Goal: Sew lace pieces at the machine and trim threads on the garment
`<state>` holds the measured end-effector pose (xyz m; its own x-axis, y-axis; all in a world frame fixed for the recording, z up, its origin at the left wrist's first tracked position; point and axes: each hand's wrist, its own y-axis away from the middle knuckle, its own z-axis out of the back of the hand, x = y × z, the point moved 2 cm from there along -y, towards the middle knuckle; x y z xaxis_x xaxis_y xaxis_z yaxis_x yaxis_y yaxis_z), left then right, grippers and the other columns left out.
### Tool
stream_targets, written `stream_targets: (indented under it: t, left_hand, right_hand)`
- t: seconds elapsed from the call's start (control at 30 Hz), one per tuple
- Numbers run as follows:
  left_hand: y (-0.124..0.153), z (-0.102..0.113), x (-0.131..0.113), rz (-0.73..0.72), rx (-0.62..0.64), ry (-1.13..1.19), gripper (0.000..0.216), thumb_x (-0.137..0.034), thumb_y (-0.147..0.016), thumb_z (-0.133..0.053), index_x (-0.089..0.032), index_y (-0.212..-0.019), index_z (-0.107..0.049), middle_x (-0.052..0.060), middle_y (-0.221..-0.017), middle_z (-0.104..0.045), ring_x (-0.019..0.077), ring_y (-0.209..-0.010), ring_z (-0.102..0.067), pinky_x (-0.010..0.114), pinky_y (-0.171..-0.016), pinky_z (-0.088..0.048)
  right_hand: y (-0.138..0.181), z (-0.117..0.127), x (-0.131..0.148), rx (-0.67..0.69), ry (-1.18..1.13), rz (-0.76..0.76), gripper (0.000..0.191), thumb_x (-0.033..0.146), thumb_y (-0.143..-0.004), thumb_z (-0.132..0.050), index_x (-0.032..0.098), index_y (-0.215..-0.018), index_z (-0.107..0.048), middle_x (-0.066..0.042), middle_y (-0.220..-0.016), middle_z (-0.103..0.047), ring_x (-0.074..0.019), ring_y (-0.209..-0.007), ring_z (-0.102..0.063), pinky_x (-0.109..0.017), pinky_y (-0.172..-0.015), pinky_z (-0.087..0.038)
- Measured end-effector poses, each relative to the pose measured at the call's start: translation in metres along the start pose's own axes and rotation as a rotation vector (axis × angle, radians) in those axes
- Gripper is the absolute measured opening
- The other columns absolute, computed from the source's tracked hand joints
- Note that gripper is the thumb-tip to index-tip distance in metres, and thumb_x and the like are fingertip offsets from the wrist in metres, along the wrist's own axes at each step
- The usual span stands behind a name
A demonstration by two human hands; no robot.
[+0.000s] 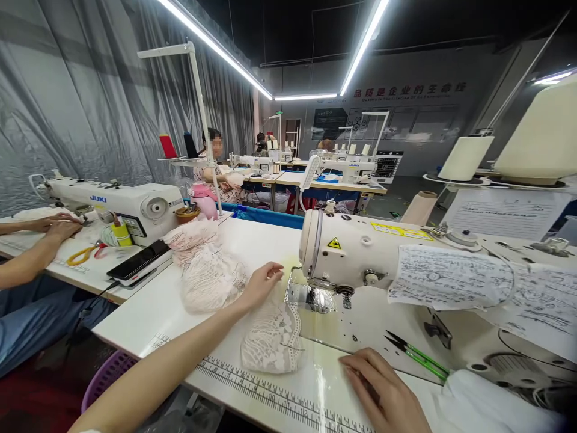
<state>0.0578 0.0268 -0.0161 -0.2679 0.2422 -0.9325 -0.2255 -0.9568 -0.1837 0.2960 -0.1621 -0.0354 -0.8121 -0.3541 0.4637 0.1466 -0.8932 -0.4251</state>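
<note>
A white lace piece (pixel 271 340) lies flat on the white table (pixel 153 313) in front of my sewing machine (pixel 360 252), its far edge near the needle (pixel 346 299). My left hand (pixel 261 284) rests just beyond the lace with fingers loosely curled, touching the table beside the presser foot. My right hand (pixel 383 391) lies palm down near the front edge, fingers curled, nothing visible in it. Green-handled thread snips (pixel 417 355) lie on the machine bed just beyond my right hand.
A heap of pale pink lace pieces (pixel 205 264) sits left of my left hand. A black phone (pixel 139 260) lies on a white box. A co-worker's arms (pixel 40 240) work at the neighbouring JUKI machine (pixel 117 204). Paper sheets (pixel 451 276) drape over my machine. Thread cones (pixel 466 157) stand at right.
</note>
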Motion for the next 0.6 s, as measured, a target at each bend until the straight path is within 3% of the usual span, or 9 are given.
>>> stream_targets:
  t: [0.17,0.33,0.43,0.6]
  left_hand:
    - [-0.022,0.017,-0.004,0.078,-0.185,0.067,0.031,-0.032,-0.098,-0.047,-0.016,-0.124,-0.049,0.015,-0.118,-0.063,0.0198,-0.097,-0.068,0.035,-0.081,-0.058]
    - [-0.043,0.042,0.000,0.150,-0.331,-0.171,0.044,-0.028,-0.096,-0.055,-0.016,-0.136,-0.043,0.015,-0.140,-0.047,0.0272,-0.117,-0.057,0.046,-0.092,-0.053]
    - [-0.069,0.050,-0.002,0.181,-0.293,-0.399,0.048,-0.027,-0.092,-0.062,-0.019,-0.137,-0.046,0.013,-0.147,-0.039,0.0317,-0.129,-0.045,0.054,-0.104,-0.043]
    - [-0.099,0.054,-0.002,0.287,-0.039,-0.701,0.032,-0.031,-0.091,-0.064,-0.015,-0.119,-0.060,0.010,-0.126,-0.058,0.0265,-0.115,-0.057,0.050,-0.098,-0.048]
  right_hand:
    - [0.000,-0.002,0.000,0.013,0.044,0.013,0.022,0.035,-0.099,-0.045,0.028,-0.104,-0.065,-0.005,-0.100,-0.067,-0.0167,-0.086,-0.069,-0.022,-0.067,-0.056]
    - [0.001,-0.007,-0.002,-0.014,0.029,0.010,0.023,0.035,-0.099,-0.043,0.027,-0.103,-0.065,-0.006,-0.098,-0.065,-0.0175,-0.085,-0.068,-0.025,-0.066,-0.055]
    - [0.001,-0.008,0.000,-0.028,0.051,0.046,0.022,0.031,-0.100,-0.042,0.025,-0.103,-0.064,-0.006,-0.095,-0.065,-0.0173,-0.080,-0.067,-0.025,-0.061,-0.053]
    - [-0.002,-0.005,0.006,-0.010,0.095,0.093,0.022,0.023,-0.099,-0.041,0.022,-0.104,-0.063,-0.007,-0.092,-0.064,-0.0175,-0.077,-0.066,-0.027,-0.061,-0.052]
